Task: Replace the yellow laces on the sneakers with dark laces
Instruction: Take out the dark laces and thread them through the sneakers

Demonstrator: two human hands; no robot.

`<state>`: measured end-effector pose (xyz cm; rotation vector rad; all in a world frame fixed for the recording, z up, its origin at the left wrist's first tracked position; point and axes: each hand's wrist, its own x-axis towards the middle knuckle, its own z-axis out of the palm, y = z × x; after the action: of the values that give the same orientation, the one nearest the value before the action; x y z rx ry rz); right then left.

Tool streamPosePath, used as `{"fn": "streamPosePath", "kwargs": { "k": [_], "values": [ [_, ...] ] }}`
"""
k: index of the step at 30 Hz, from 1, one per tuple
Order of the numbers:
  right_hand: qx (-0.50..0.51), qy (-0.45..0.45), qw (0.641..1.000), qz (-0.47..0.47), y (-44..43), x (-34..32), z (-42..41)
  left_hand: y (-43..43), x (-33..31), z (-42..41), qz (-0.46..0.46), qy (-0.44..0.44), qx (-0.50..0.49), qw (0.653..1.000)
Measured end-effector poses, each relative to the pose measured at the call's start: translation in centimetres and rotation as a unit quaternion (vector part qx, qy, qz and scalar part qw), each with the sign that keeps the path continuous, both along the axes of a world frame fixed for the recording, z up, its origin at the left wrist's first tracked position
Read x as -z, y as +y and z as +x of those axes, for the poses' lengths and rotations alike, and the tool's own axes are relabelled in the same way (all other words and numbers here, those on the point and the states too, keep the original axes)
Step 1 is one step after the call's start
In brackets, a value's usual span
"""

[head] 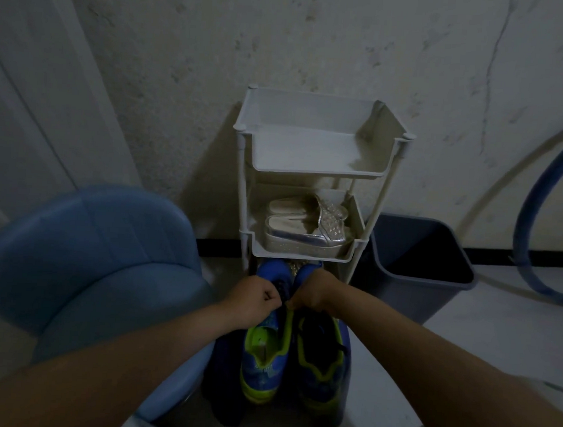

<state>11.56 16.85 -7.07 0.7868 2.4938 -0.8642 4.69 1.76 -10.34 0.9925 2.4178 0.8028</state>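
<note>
Left hand (258, 297): the grip is closed, fingers curled tight and pinching the dark lace (282, 290) over the left sneaker's eyelets.
Right hand (312, 293): the grip is closed too, knuckles up and fingertips pinched on the same dark lace, nearly touching the left hand.
Dark lace: threaded on the upper of the left sneaker, between the two hands; the light is too dim to show how far it is laced.
Left sneaker (263, 352): blue with lime-green lining, on the floor (463, 337), toe pointing toward the rack, opening toward the camera.
Right sneaker (323, 362): same colours, lying just beside the left one and parallel to it; its inside is too dark to read.
Shoe rack (312, 156): pale plastic, three tiers, standing against the wall (282, 50); the sneakers' toes reach under its lowest tier.
Silver sandals (305, 226): a pair of platform sandals on the rack's middle tier, side by side.
Blue chair (92, 252): padded, just left of the sneakers, under the left forearm.
Bin (418, 253): dark, open-topped, on the floor right of the rack.
Blue hose (531, 207): curving down the wall at far right.
Door (28, 102): pale, at far left.
</note>
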Motion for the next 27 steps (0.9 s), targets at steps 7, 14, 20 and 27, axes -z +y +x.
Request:
{"fn": "streamPosePath", "kwargs": {
  "k": [7, 14, 20, 27],
  "values": [
    [0.013, 0.010, 1.000, -0.017, -0.3, -0.1, 0.1, 0.0, 0.3, 0.4, -0.005, 0.022, 0.013, 1.000],
    [-0.100, 0.012, 0.995, 0.002, 0.2, -0.3, 1.0, 0.0, -0.1, 0.0, 0.010, -0.026, 0.012, 1.000],
    [-0.129, 0.056, 0.990, 0.023, 0.5, 0.0, 1.5, 0.2, -1.6, -1.1, -0.058, -0.041, 0.063, 0.996],
    [-0.044, 0.092, 0.995, 0.014, 1.2, -0.6, 1.4, 0.2, -4.4, -2.9, -0.137, -0.023, 0.121, 0.983]
  ]
}}
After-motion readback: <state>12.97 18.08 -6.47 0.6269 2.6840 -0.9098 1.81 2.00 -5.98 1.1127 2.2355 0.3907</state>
